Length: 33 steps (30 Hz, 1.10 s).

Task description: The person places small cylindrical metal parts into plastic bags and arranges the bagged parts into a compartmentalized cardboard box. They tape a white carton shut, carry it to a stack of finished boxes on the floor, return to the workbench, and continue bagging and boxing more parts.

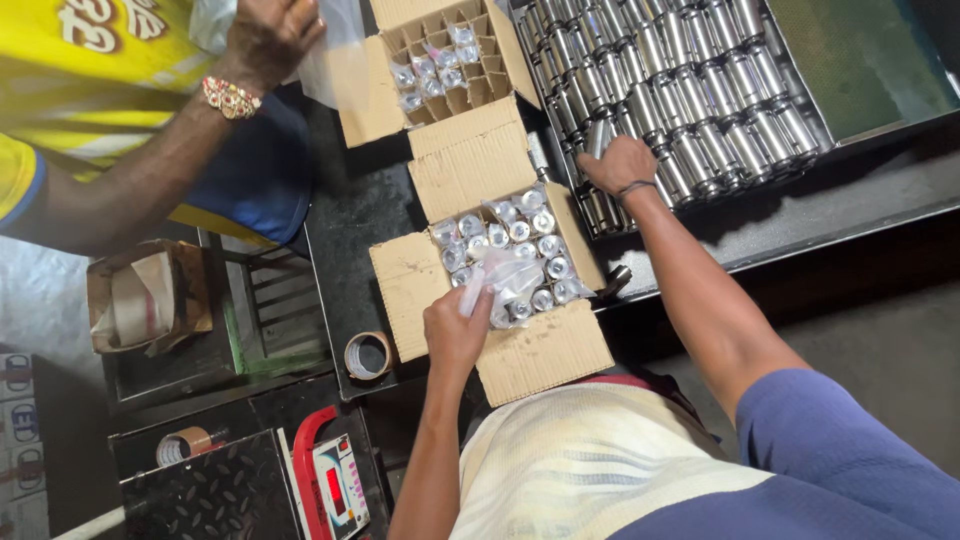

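Item: open cardboard box (520,355) with a divider grid, on the dark desk (345,240); cells mostly filled with bagged metal cylinders (545,245), upright, ends up.

Left hand (455,330): at the box's near edge; fingers closed on a clear plastic bag (505,275) lying over the near cells.

Right hand (620,165): well apart, on the metal tray (860,70) of bare cylinders (700,90); fingers curled over one at the tray's near left end; whether they have clamped it I cannot tell.

Handling, as judged: hold the bag's mouth open; lift one cylinder straight up so the packed rows stay put; seat it upright in a free cell.

Adjacent: second box (440,60), partly filled; another person's hand (265,40) with clear plastic; tape roll (368,355).
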{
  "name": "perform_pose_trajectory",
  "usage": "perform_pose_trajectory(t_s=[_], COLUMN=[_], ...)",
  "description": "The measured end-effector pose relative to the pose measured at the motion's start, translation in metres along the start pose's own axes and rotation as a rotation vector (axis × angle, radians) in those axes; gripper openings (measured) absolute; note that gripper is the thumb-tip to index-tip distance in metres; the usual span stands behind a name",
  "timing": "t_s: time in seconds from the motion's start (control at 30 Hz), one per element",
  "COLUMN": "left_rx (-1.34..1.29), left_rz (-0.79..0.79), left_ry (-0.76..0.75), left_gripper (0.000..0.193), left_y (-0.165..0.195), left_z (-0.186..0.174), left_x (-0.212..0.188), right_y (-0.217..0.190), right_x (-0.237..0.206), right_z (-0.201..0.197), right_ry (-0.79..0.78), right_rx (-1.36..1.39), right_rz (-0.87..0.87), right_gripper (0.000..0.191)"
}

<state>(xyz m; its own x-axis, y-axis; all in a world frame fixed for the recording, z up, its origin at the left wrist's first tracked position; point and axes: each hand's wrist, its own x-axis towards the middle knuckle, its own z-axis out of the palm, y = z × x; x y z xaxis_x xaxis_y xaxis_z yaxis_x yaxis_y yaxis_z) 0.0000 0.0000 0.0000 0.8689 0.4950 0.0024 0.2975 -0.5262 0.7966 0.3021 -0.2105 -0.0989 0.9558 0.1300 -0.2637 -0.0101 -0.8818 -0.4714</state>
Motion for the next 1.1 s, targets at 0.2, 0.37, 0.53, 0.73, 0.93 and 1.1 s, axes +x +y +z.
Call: perform_pose_trajectory(t_s=[0.2, 0.37, 0.53, 0.73, 0.93, 1.1], left_rx=[-0.202, -0.235, -1.63, -1.297, -1.169, -1.038], left_rz=[-0.129, 0.399, -0.543, -0.545, -0.557, -0.537], left_ry=[0.034, -0.018, -0.193, -0.138, -0.127, -0.104], left_gripper=[0.029, 0.021, 0.011, 0.022, 0.023, 0.027], left_y=[-0.015, -0.043, -0.068, -0.101, -0.108, -0.122], left_z=[0.007, 0.033, 0.026, 0.0, 0.01, 0.004], left_x=[0.0, -0.021, -0.014, -0.025, -0.043, -0.066], right_y=[0.007, -0.024, -0.053, -0.057, -0.134, -0.159], right_x=[-0.156, -0.198, -0.235, -0.211, -0.121, -0.052], right_z=[0.047, 0.075, 0.061, 0.013, 0.061, 0.049], right_ry=[-0.799, -0.406, -0.77, -0.006, -0.09, -0.727], right_rx=[1.576, 0.719, 1.117, 0.641, -0.35, -0.183], right_rz=[-0.074, -0.426, -0.148, -0.745, -0.546, -0.391], right_gripper=[0.046, 0.043, 0.041, 0.04, 0.038, 0.05])
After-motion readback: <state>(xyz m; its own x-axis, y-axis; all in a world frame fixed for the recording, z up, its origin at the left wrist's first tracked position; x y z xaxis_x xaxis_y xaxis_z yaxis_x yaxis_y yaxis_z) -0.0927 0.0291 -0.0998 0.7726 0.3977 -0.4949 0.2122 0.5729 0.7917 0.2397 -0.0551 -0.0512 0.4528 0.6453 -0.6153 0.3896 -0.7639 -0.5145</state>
